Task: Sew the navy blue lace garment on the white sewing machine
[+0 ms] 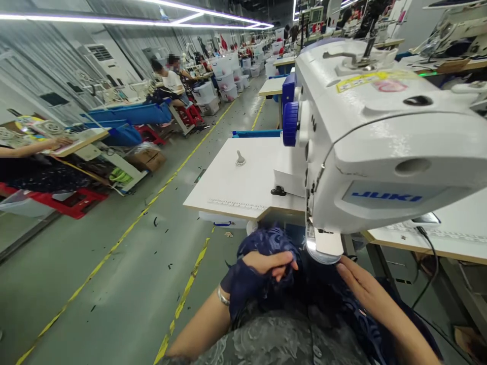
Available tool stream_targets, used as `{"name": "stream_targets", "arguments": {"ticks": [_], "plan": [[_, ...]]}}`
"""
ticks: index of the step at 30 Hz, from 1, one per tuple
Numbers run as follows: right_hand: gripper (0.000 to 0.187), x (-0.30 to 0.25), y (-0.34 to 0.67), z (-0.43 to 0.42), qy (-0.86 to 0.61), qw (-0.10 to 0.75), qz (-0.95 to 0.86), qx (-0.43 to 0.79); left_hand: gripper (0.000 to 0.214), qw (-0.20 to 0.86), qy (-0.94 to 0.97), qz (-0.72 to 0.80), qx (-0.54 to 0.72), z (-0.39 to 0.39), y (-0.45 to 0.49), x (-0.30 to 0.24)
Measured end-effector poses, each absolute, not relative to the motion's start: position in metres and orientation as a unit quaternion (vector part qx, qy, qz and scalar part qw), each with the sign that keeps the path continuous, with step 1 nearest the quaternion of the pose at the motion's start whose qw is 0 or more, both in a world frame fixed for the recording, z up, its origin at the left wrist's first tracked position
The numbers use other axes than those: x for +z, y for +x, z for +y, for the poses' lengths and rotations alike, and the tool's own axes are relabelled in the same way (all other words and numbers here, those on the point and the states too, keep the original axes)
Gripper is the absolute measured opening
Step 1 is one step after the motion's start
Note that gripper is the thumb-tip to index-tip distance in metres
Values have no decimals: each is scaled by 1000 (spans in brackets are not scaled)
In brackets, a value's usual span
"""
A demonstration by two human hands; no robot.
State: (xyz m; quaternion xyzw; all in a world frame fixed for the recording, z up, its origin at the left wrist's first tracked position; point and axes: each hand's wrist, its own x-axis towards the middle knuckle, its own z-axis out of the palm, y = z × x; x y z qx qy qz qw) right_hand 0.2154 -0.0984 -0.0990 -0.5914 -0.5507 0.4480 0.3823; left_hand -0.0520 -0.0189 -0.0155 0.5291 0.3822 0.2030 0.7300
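Note:
Dark navy patterned fabric [268, 241] is gathered over my lap and under the head of a white sewing machine [395, 132] marked JUKI. Closed around a bunch of this fabric is my left hand [270, 263], left of the needle area, with thumb and fingers pressed together. My right hand [357, 281] lies on the fabric with its fingers stretched out flat. Its fingertips are close to the machine's rounded metal guard [321, 257]. The needle and the stitching spot are hidden behind the machine head and guard.
A white machine table [243, 172] with a printed ruler edge bears a grey peg-like piece [240, 158] and a black clip [279, 190]. A blue handwheel [291, 124] sticks out from the machine. A black cable [429, 243] hangs at right. Co-workers sit across the yellow-lined aisle.

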Motion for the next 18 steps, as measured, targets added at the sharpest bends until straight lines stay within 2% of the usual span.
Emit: {"name": "stream_targets", "arguments": {"ticks": [4,8,11,15,18], "plan": [[40,-72,172,-79,-492,367,-599,515,45,735,563,356,130,-29,-48,-14],[31,-70,170,-78,-441,339,-620,554,45,716,602,330,125,-30,-50,-9],[36,-75,175,-86,-444,347,-591,577,49,718,624,296,84,-27,-48,-13],[33,-77,178,-93,-431,354,-595,578,44,714,660,228,56,-24,-42,-18],[24,-73,182,-94,-486,350,-614,514,44,718,653,235,59,-25,-40,-18]]}}
